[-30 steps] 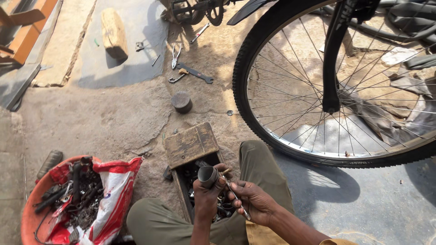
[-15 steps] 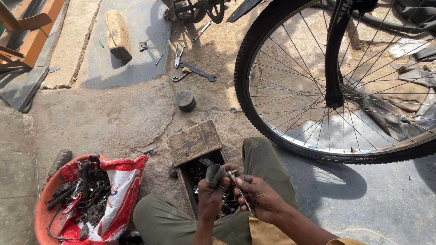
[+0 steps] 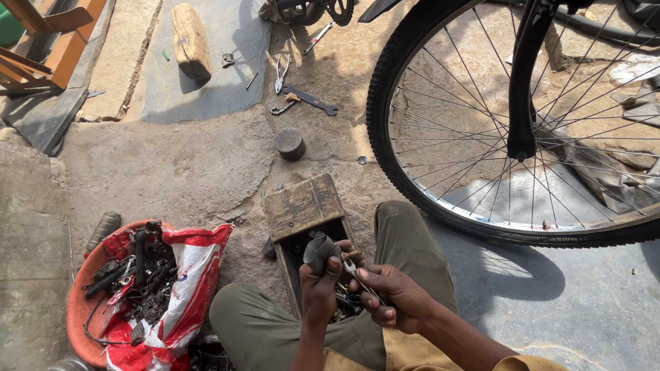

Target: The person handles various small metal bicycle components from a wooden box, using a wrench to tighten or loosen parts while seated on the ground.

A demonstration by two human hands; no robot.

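Item: orange basin (image 3: 74, 312), lower left, lined with a red-and-white plastic sack (image 3: 185, 275) and heaped with dark metal bicycle parts (image 3: 141, 275); a dark cylindrical part (image 3: 103, 230) lay on the ground just beside its upper rim.

Item: orange wooden frame (image 3: 51, 38), upper left corner.

Item: wooden block (image 3: 190, 40), upper left of centre, lying on a grey slab.

Item: pliers (image 3: 280, 72) and a flat dark spanner (image 3: 311, 100), near each other on the dirt, above a short grey metal cylinder (image 3: 289, 143).

Item: small wooden toolbox (image 3: 295, 264), centre, between the person's knees; its worn lid (image 3: 302, 205) was slid back, with small hardware showing in the open compartment.

Item: left hand (image 3: 320, 285), fingers curled closed around a short dark rubber grip or sleeve (image 3: 320, 251), held upright over the toolbox.

Item: right hand (image 3: 395, 295), touching the left, thumb and forefinger pinching a thin metal tool (image 3: 359, 275) that lay angled across its fingers; the exact kind could not be told.

Item: bicycle wheel (image 3: 440, 206), right, black tyre and wire spokes, upright on the ground just beyond the person's right knee, with the black fork leg (image 3: 526, 82) running to the hub.
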